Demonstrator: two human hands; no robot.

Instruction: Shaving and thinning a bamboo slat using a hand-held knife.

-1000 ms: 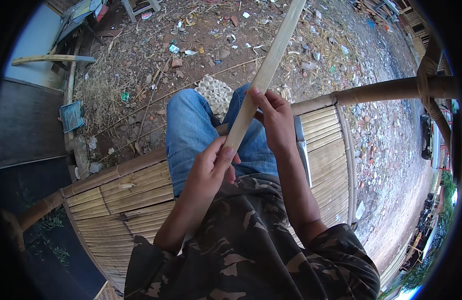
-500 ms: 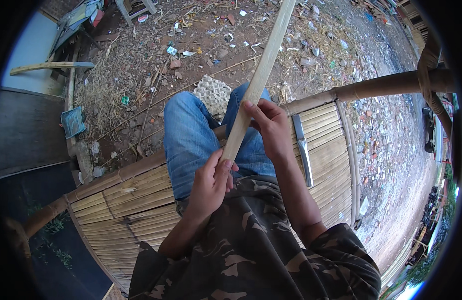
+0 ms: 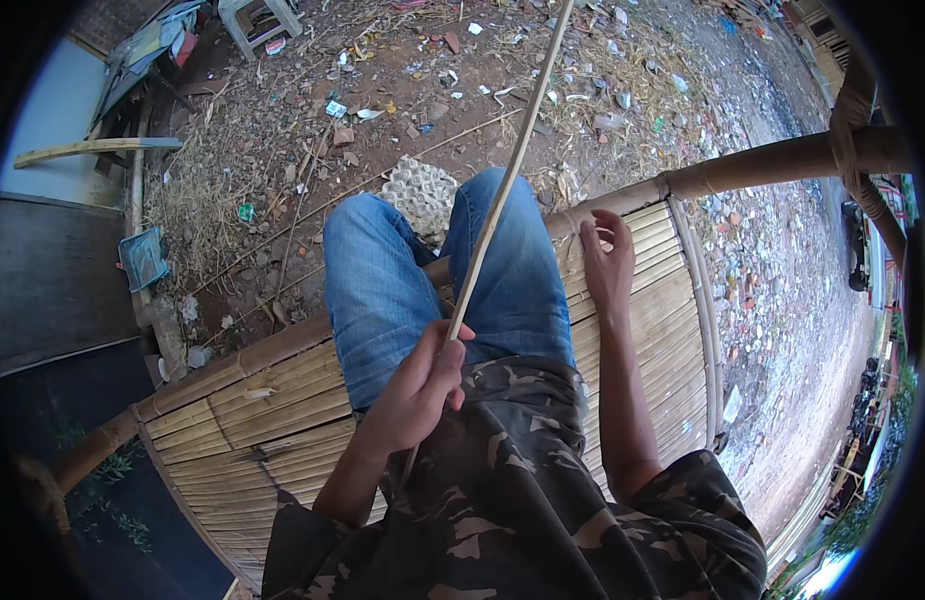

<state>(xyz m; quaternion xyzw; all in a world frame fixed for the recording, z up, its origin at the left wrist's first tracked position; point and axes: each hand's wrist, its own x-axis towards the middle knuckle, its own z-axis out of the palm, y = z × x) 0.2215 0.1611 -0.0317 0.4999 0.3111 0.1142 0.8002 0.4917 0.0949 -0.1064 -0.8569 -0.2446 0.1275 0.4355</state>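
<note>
A long, thin bamboo strip (image 3: 502, 192), turned narrow edge up, slants from my lap toward the far top of the head view. My left hand (image 3: 414, 388) is closed round it near its lower end, and a short tail shows below the hand against my shirt. Over the slatted bamboo bench (image 3: 662, 300), to the right of my knee, my right hand (image 3: 607, 262) has its fingers bent, with a gap between thumb and fingers. Nothing shows in it. The knife is out of sight; my right hand and forearm cover the place where it lay.
A thick bamboo rail (image 3: 762, 172) edges the bench in front. Beyond my knees, a pale egg tray (image 3: 419, 200) lies on littered dirt ground. A blue basket (image 3: 144, 258) stands at left, near a bent wooden plank (image 3: 97, 148); a stool (image 3: 257, 25) is farther off.
My right hand has let go of the bamboo strip and moved right, over where the knife lay. The strip has turned from its flat face to its edge in my left hand.
</note>
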